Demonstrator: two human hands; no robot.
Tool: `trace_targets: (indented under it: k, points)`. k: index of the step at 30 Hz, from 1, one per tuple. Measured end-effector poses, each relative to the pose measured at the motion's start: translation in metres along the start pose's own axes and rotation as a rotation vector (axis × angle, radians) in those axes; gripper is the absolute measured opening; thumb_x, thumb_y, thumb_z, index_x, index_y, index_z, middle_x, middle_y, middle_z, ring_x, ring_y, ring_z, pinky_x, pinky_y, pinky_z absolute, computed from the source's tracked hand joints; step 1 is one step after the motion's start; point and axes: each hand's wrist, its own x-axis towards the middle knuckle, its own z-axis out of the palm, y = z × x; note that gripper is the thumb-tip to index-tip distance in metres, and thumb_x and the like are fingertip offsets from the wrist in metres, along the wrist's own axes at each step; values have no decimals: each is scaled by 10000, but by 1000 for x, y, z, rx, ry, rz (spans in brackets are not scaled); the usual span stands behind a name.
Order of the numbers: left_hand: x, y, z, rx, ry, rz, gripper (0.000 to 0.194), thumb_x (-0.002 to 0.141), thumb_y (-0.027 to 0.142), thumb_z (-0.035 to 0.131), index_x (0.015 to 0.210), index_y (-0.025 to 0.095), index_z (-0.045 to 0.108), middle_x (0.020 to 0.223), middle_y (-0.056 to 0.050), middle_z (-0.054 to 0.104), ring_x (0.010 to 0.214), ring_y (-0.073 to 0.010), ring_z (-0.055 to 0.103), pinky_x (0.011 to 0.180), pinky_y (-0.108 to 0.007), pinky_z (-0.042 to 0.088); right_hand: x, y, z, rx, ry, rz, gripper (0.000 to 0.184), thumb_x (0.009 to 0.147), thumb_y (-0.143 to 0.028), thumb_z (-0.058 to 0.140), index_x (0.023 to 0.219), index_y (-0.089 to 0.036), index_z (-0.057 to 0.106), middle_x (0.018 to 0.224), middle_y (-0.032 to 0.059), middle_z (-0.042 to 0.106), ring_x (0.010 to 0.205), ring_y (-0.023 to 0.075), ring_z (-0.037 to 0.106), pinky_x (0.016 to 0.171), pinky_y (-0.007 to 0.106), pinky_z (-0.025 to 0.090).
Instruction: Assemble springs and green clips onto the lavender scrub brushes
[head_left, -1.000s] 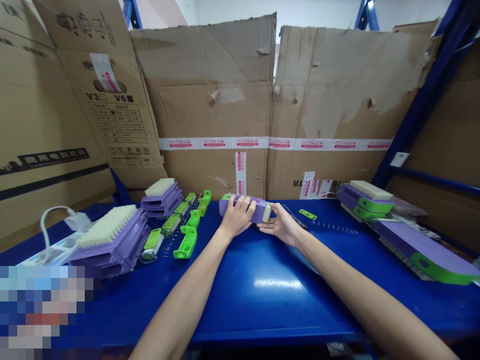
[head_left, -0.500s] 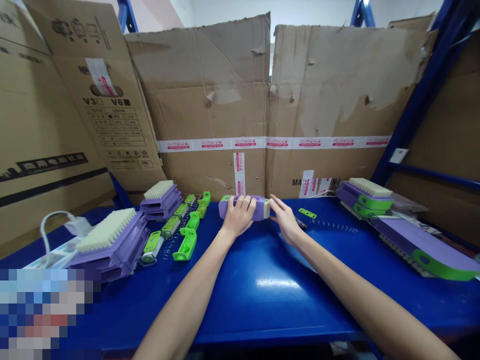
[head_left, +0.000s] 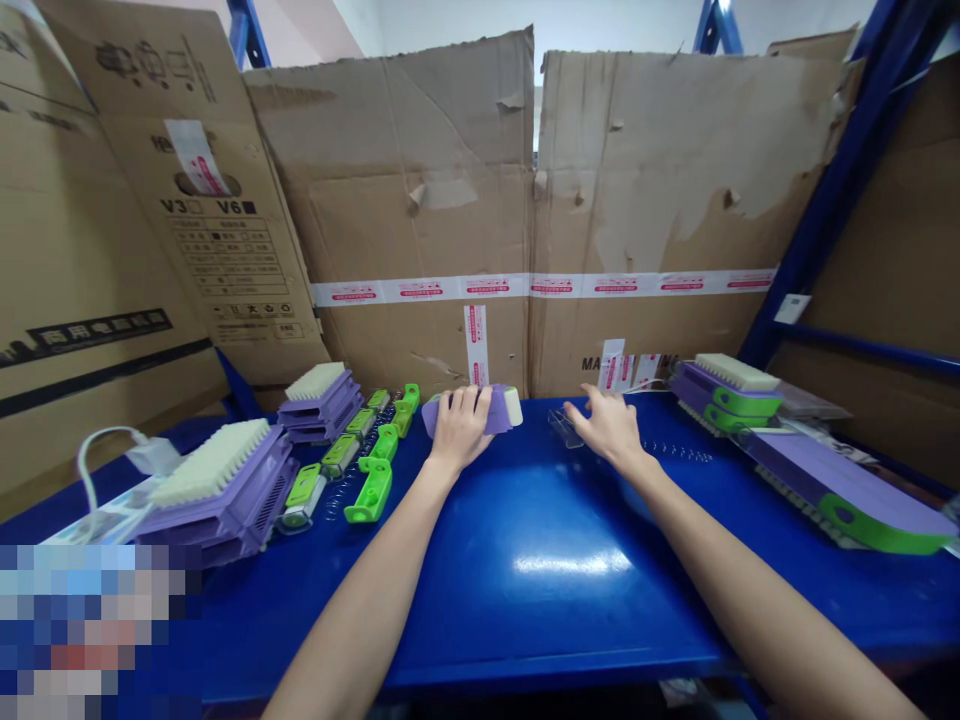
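My left hand (head_left: 463, 425) is wrapped over a purple plastic scrub brush (head_left: 499, 408) at the back middle of the table. The brush's pale end (head_left: 513, 405) points right, and the palm hides much of its body. Farther right, my right hand (head_left: 609, 425) hovers low over the table with thumb and forefinger apart. Just left of its thumb lies a clear plastic piece (head_left: 564, 430). What is beneath the right palm is hidden. A row of small springs (head_left: 679, 452) lies to the right of that hand.
On the left are purple brush stacks (head_left: 217, 465), green-and-clear parts (head_left: 341, 455), springs (head_left: 337, 497) and green brackets (head_left: 371, 492). Purple-and-green brushes (head_left: 847, 480) lie at the right. Cardboard panels (head_left: 405, 230) close off the back of the blue table (head_left: 540, 620).
My right hand has moved away from the brush to the right, covering where a small green plate lay. The clear piece now shows beside it. My left hand has shifted slightly left with the brush.
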Motion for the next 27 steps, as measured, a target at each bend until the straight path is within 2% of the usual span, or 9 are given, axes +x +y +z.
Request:
trace_targets:
  k: [4, 8, 10, 13, 15, 17, 20, 23, 27]
  points:
    - [1, 2, -1, -8, -10, 6, 537, 788, 326, 545, 1267, 103, 451, 1116, -186, 535, 1001, -311, 492, 860, -444, 366, -7, -3, 7, -176, -157, -65, 617, 756, -485, 589, 1260, -146, 488, 1083, 214, 616, 1083, 373, 481, 872, 535, 316]
    - [0, 1, -1, -7, -6, -3, 522, 800, 325, 531, 1262, 97, 453, 1114, -190, 533, 997, -310, 494, 857, -441, 368, -9, -6, 8, -154, -214, -98, 626, 728, -299, 624, 1308, -143, 447, 1083, 201, 623, 1083, 373, 488, 870, 553, 322]
    - [0, 0, -1, -13, -7, -11, 520, 803, 333, 529, 1262, 99, 453, 1110, -189, 533, 995, -310, 494, 854, -441, 370, -7, -6, 9, 2, -219, -135, 657, 712, -267, 630, 1329, -167, 427, 1015, 146, 647, 1031, 332, 532, 870, 524, 355]
    - [1, 0, -2, -25, -24, -6, 538, 793, 335, 543, 1269, 106, 445, 1106, -185, 532, 994, -309, 493, 853, -436, 371, -6, -10, 12, 428, -270, -192, 708, 693, -285, 660, 1345, -203, 397, 899, 55, 655, 861, 218, 602, 829, 404, 441]
    - [1, 1, -3, -39, -42, 23, 543, 790, 338, 545, 1272, 110, 441, 1111, -179, 531, 1000, -304, 491, 860, -428, 369, -8, -15, 15, 701, -307, -181, 737, 679, -304, 682, 1344, -194, 384, 854, 29, 653, 789, 179, 615, 792, 356, 477]
    - [2, 3, -4, -60, -64, 84, 543, 793, 350, 542, 1274, 119, 438, 1129, -171, 527, 1021, -299, 485, 875, -419, 364, -10, -22, 17, 881, -304, -128, 766, 651, -319, 711, 1330, -170, 391, 830, 25, 661, 780, 176, 622, 793, 353, 491]
    - [3, 6, -4, -93, -93, 182, 568, 789, 358, 550, 1288, 120, 419, 1143, -162, 524, 1038, -292, 485, 885, -407, 360, -14, -29, 19, 1032, -241, -28, 768, 613, -338, 739, 1288, -144, 429, 840, 48, 682, 800, 189, 637, 813, 365, 496]
    - [3, 8, -3, -119, -109, 223, 586, 789, 327, 545, 1313, 116, 390, 1153, -164, 525, 1039, -287, 489, 880, -407, 364, -17, -33, 20, 1101, -177, 44, 722, 612, -365, 736, 1248, -153, 465, 862, 65, 698, 825, 208, 649, 798, 373, 508]
    - [3, 6, -4, -132, -135, 246, 577, 790, 286, 521, 1327, 128, 383, 1169, -163, 529, 1053, -287, 484, 888, -418, 361, -18, -33, 21, 1102, -187, 67, 731, 611, -387, 731, 1249, -152, 466, 860, 70, 707, 794, 215, 650, 709, 359, 529]
